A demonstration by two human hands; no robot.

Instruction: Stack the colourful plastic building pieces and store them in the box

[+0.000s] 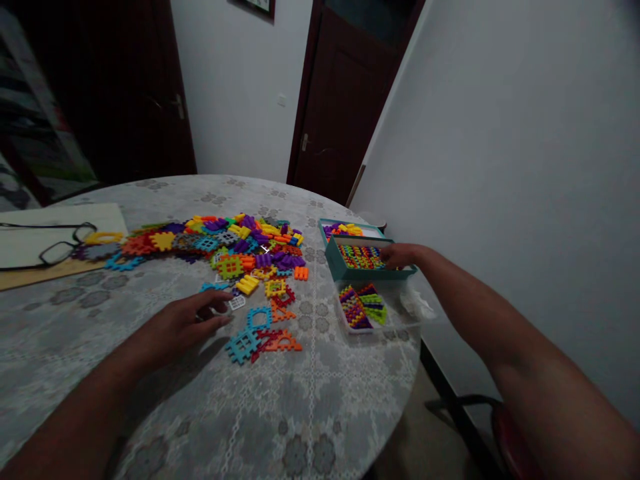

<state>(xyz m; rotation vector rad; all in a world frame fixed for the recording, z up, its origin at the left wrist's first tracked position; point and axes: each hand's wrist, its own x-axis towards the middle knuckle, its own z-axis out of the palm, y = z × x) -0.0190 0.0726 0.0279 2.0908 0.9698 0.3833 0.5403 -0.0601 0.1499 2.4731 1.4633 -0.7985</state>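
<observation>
My left hand point(196, 317) is low over the tablecloth, thumb and fingers apart with nothing between them. Just beyond its fingertips lies a small pale lattice piece point(237, 303). Blue square building pieces point(243, 347) and orange ones point(284, 341) are spread to its right. Farther back is a heap of mixed plastic interlocking pieces point(245, 233). On the other side, my right hand point(397, 255) reaches into a teal box point(367, 274) at its right end. Rows of colourful pieces point(359, 257) fill that box. The right fingertips are mostly hidden, so their grip is unclear.
In front of the teal box, a clear plastic tray point(357, 331) holds striped stacks of pieces. The box's lid point(373, 231) lies behind, with loose pieces in it. Eyeglasses point(60, 252) rest on a pale board point(107, 217) at left. A white wall point(500, 167) stands close on the right.
</observation>
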